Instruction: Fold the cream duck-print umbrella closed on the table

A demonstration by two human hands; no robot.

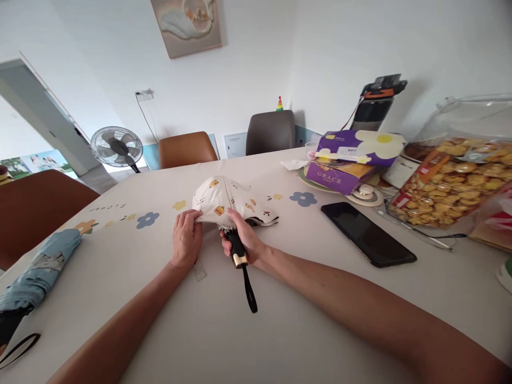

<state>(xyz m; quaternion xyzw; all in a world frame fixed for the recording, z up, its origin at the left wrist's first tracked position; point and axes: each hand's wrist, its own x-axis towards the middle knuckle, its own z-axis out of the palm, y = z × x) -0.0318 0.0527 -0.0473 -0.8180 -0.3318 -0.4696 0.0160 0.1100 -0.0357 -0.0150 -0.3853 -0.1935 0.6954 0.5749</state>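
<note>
Cream umbrella [230, 200], small cartoon prints, lies mid-table [224, 330], canopy bunched, handle [239, 253] pointing to 6 o'clock. Black, gold-banded handle wrapped tight by right hand [246, 234]. At its 9 o'clock, left hand [186, 238], fingers curled, pinches canopy edge. Black strap [250, 290] trails toward 6. At 3 o'clock: phone [368, 233], screen dark. At 2 o'clock: purple box [344, 173] reading "GRACE". At 10 o'clock: tablecloth print "FLOWER". At 8 o'clock, by table edge: blue umbrella [40, 272].

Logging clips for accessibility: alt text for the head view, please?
Two hands hold a cream patterned umbrella on a table: the left hand pinches its fabric, the right hand grips its black handle. A blue umbrella lies far left, a phone to the right.
</note>
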